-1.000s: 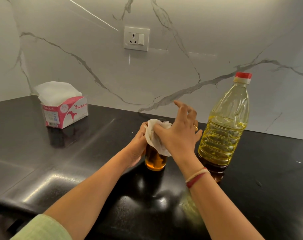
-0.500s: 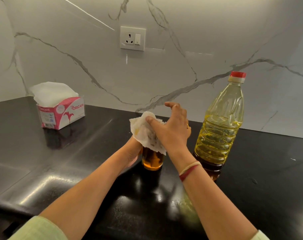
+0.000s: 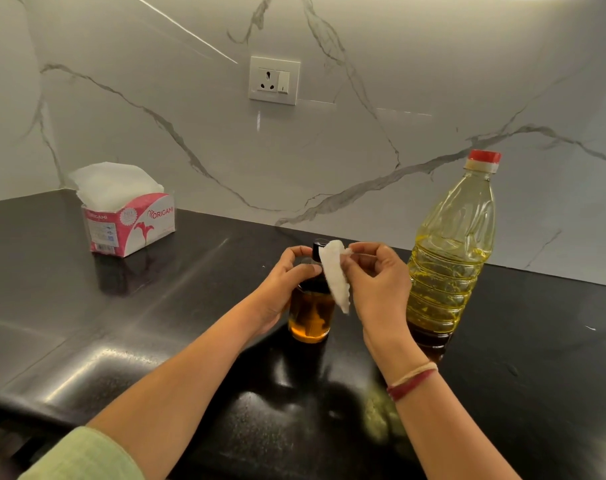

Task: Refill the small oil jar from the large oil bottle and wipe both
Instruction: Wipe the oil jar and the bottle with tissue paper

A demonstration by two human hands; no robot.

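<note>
My right hand (image 3: pixel 377 285) now pinches the tissue (image 3: pixel 336 271), lifted off the small oil jar (image 3: pixel 310 317), baring its black cap (image 3: pixel 317 249). My left hand (image 3: pixel 287 282) grips the jar, near centre. The large oil bottle (image 3: pixel 450 258), just right, likely needs wiping next.

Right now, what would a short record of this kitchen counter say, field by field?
Place: black countertop, marble wall with a socket
Left hand: grips the top of the small oil jar
Right hand: pinches a white tissue beside the jar's black lid
Jar: upright, amber oil inside
Large oil bottle: upright, right of the jar, red cap on, no hand holding it
Tissue box: far left, open, tissues showing
</note>
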